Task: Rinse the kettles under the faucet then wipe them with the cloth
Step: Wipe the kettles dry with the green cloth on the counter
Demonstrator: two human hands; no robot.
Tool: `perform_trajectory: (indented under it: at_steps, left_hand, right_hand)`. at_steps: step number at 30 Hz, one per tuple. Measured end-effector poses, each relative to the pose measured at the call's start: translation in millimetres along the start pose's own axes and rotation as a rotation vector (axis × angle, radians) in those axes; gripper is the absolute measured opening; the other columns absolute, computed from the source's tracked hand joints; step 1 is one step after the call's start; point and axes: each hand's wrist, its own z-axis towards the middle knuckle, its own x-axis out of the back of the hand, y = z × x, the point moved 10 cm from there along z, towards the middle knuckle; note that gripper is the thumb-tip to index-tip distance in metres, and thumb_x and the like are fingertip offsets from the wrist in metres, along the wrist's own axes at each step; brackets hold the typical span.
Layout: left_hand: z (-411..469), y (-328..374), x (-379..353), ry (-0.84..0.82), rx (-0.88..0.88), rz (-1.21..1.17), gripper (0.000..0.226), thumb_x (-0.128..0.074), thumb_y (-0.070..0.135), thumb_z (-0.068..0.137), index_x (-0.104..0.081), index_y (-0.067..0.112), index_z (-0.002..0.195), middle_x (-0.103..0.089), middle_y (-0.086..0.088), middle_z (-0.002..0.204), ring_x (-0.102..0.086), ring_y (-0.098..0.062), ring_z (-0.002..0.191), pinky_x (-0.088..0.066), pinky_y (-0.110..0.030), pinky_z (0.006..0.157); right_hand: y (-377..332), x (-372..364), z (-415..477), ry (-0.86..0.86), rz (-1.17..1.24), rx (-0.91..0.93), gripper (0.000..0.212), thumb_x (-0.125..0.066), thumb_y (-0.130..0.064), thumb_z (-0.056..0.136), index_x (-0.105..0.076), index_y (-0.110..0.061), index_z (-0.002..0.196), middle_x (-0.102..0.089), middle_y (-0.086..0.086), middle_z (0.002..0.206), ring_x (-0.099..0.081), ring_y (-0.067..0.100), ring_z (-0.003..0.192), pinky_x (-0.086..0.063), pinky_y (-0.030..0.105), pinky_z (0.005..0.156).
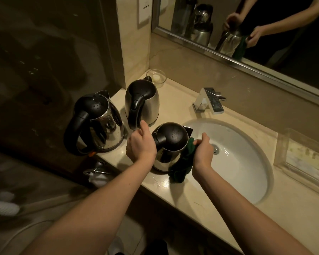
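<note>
wipe | left hand (141, 144) curled round handle of centre kettle (173, 135), steadying it on counter (191, 199) | right hand (203, 153) pinches green cloth (180, 166) against its steel wall to dry it

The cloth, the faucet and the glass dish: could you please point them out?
cloth (182, 167), head view, its hanging fold.
faucet (213, 102), head view, its flat spout.
glass dish (163, 78), head view, its right rim.

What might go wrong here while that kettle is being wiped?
The kettle stands at the edge of the sink; if it slips while the right hand rubs it with the cloth, it might drop in. The counter looks wet near its base, so it may slide. The left hand on its handle is close to the next kettle and could bump it.
</note>
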Motion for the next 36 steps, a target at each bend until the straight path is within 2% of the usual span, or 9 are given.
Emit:
perform_trajectory:
  at_steps: [3,7,13,17,22,26,29,31,36]
  left_hand:
    - [2.0,-4.7,3.6,0.05,0.061,0.015,0.058,-0.03,0.053,0.103,-0.053,0.017,0.063,-0.053,0.001,0.066,-0.051,-0.017,0.07,-0.033,-0.032,0.073]
    - [4.7,-7.7,6.4,0.075,0.088,-0.002,0.062,-0.032,0.055,0.102,-0.061,0.009,0.071,-0.053,0.001,0.065,-0.046,-0.01,0.063,-0.033,-0.032,0.074]
    - [15.0,2.1,6.3,0.038,0.032,0.005,0.058,-0.035,0.056,0.101,-0.053,0.017,0.061,-0.054,0.001,0.066,-0.058,-0.022,0.079,-0.042,-0.038,0.08]
    - [19.6,7.7,3.8,0.004,-0.005,0.036,0.058,-0.035,0.056,0.1,-0.053,0.018,0.06,-0.054,0.001,0.066,-0.06,-0.025,0.084,-0.046,-0.042,0.084]
    - [22.5,6.5,3.4,0.005,-0.03,0.06,0.059,-0.035,0.055,0.101,-0.053,0.017,0.059,-0.054,0.001,0.064,-0.057,-0.022,0.076,-0.036,-0.034,0.073]
    - [24.6,8.5,3.1,-0.006,-0.042,0.095,0.059,-0.035,0.052,0.102,-0.053,0.016,0.059,-0.052,0.001,0.063,-0.048,-0.01,0.064,-0.031,-0.031,0.072]
    - [25.9,9.0,1.8,-0.01,-0.046,0.107,0.059,-0.035,0.052,0.102,-0.055,0.015,0.06,-0.053,0.002,0.064,-0.046,-0.006,0.064,-0.031,-0.03,0.072]
    - [26.6,8.5,1.4,-0.013,-0.05,0.118,0.06,-0.035,0.052,0.102,-0.055,0.015,0.06,-0.052,0.002,0.064,-0.046,-0.006,0.063,-0.032,-0.03,0.071]
    - [31.1,11.6,-0.9,-0.035,-0.074,0.11,0.06,-0.036,0.053,0.102,-0.052,0.017,0.056,-0.054,0.001,0.063,-0.052,-0.014,0.068,-0.034,-0.033,0.071]
  right_hand:
    - [3.7,-2.8,3.1,-0.003,-0.034,0.006,0.037,-0.039,-0.046,0.081,-0.037,-0.018,0.058,-0.039,0.005,0.063,-0.039,0.023,0.067,-0.031,0.037,0.066]
    - [20.9,-7.7,11.5,-0.055,-0.033,-0.075,0.044,-0.035,-0.046,0.094,-0.031,-0.019,0.06,-0.036,0.006,0.065,-0.037,0.019,0.064,-0.031,0.034,0.065]
    - [38.9,-9.4,19.3,-0.17,-0.004,-0.225,0.059,-0.029,-0.057,0.097,-0.038,-0.015,0.057,-0.047,0.009,0.069,-0.046,0.02,0.066,-0.037,0.033,0.069]
    - [17.2,-10.2,23.1,-0.208,-0.008,-0.132,0.062,-0.029,-0.057,0.098,-0.047,-0.016,0.056,-0.055,0.009,0.069,-0.054,0.021,0.071,-0.041,0.035,0.074]
    - [-7.6,-10.8,31.2,-0.188,-0.058,-0.001,0.055,-0.029,-0.052,0.098,-0.066,-0.014,0.085,-0.066,0.007,0.093,-0.058,0.019,0.087,-0.041,0.033,0.071]
    - [4.6,-23.8,29.5,-0.265,-0.071,-0.061,0.054,-0.024,-0.051,0.102,-0.065,-0.019,0.091,-0.061,-0.001,0.086,-0.052,0.011,0.082,-0.035,0.04,0.095]
    - [10.1,-32.3,28.5,-0.326,-0.043,-0.155,0.058,-0.023,-0.055,0.101,-0.059,-0.011,0.114,-0.06,0.005,0.112,-0.051,0.026,0.111,-0.024,0.052,0.114]
    - [8.7,-33.2,31.0,-0.355,-0.054,-0.177,0.063,-0.023,-0.059,0.1,-0.057,-0.008,0.117,-0.052,0.008,0.128,-0.045,0.028,0.124,-0.023,0.058,0.114]
    - [-17.8,-31.9,40.2,-0.387,-0.09,-0.04,0.072,-0.024,-0.061,0.099,-0.075,-0.01,0.101,-0.068,0.001,0.109,-0.051,0.021,0.118,-0.024,0.056,0.114]
